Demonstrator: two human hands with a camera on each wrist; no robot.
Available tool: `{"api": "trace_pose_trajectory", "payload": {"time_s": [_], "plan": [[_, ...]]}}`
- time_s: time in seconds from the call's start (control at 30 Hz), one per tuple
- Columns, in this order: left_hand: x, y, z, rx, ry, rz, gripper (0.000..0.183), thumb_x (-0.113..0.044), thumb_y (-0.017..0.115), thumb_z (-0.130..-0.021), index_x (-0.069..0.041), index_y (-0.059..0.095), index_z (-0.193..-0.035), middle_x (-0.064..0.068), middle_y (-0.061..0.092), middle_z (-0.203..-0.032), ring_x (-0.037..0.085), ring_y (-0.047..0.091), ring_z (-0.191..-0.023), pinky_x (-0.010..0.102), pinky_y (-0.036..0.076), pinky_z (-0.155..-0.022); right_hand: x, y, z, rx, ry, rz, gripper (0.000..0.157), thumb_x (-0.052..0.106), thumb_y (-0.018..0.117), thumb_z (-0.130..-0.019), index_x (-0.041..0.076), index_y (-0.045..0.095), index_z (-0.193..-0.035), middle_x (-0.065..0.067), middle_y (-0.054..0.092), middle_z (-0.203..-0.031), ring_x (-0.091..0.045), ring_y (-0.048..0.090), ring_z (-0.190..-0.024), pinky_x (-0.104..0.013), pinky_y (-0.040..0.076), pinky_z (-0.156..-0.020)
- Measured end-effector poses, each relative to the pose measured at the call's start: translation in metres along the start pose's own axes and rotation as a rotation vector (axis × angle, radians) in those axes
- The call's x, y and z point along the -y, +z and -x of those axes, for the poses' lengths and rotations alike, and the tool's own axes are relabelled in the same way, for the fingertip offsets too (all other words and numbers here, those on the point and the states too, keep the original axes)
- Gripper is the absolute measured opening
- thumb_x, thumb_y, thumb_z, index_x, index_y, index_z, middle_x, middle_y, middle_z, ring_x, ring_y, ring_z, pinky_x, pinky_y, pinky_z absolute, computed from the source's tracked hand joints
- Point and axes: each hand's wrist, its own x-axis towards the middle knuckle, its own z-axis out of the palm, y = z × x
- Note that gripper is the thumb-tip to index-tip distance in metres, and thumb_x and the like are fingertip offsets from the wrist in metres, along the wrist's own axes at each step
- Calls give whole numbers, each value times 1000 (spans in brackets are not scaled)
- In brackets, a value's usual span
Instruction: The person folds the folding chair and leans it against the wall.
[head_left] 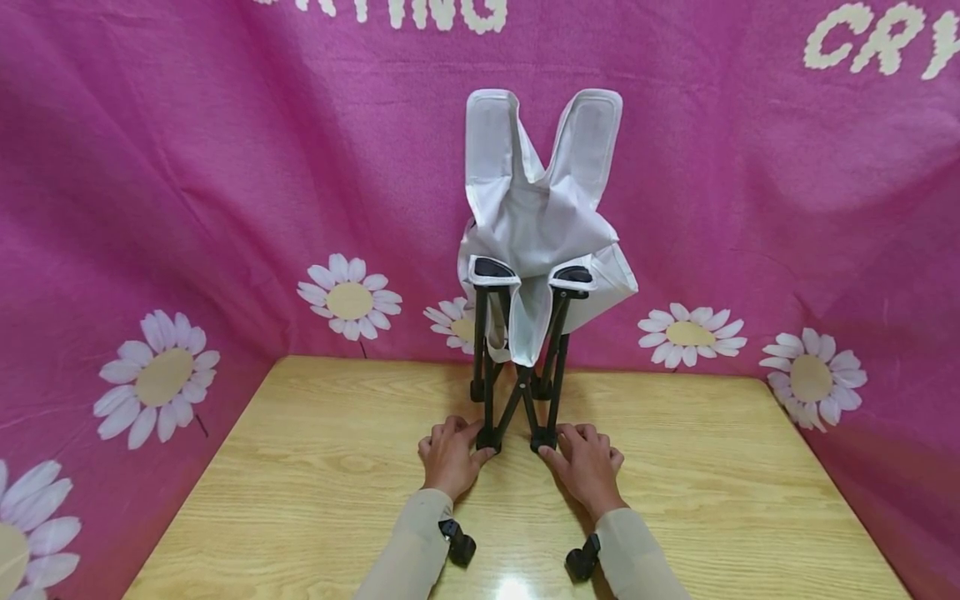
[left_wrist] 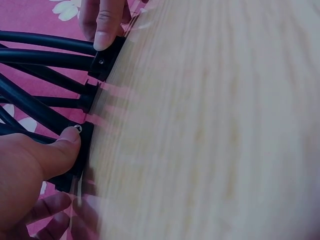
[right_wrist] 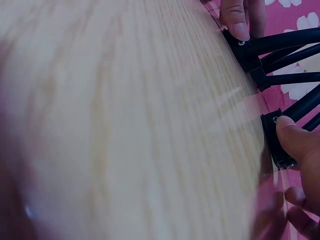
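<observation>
A small folding chair (head_left: 540, 225) stands upright on the table, its white fabric seat bunched over black crossed legs (head_left: 522, 385). The legs stand close together. My left hand (head_left: 452, 458) pinches the front left foot (left_wrist: 85, 150), thumb on its near face and index finger round its outer side. At the front right foot (right_wrist: 272, 137), my right hand (head_left: 588, 467) does the same, thumb over the screw side. The other fingers of both hands spread low beside the feet, close over the tabletop. Two fabric flaps (head_left: 491, 142) stick up at the top.
The wooden table (head_left: 337, 500) reaches back to a pink cloth backdrop (head_left: 225, 125) printed with white daisies (head_left: 348, 300) and pale letters. The backdrop hangs right behind the chair and along both sides. A small black camera (head_left: 459, 543) sits on each wrist.
</observation>
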Motion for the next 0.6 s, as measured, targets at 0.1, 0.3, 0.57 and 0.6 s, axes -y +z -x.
{"api": "trace_pose_trajectory", "payload": {"time_s": [0.1,0.3,0.57,0.6], "plan": [[0,0,0,2,-2,-3,48,-43,69,-74,-29,60,-119,0,50,-106,22,41,-93,46,25,-77,0,0,-1,2,-2,-1,44,50,61,-79,25,58,-114,-7,49,-114,-31,41,-99,-49,22,-78],[-1,-1,-1,0,-1,-14,47,-43,68,-75,-29,60,-119,0,50,-106,23,41,-92,46,26,-77,-1,0,-1,18,4,3,44,51,61,-79,25,58,-114,-7,48,-115,-31,41,-100,-50,22,-80],[-2,-1,-1,7,-12,-11,46,-43,68,-75,-30,61,-118,0,49,-106,23,40,-92,47,25,-77,-2,0,-2,5,-11,3,44,51,61,-79,25,58,-114,-6,49,-113,-31,41,-99,-50,22,-79],[-2,-1,-1,7,-13,-10,46,-43,68,-75,-30,61,-118,0,49,-106,23,40,-92,47,25,-77,-2,0,-2,7,-10,0,44,51,61,-79,25,58,-114,-6,49,-114,-31,41,-99,-50,22,-79]]}}
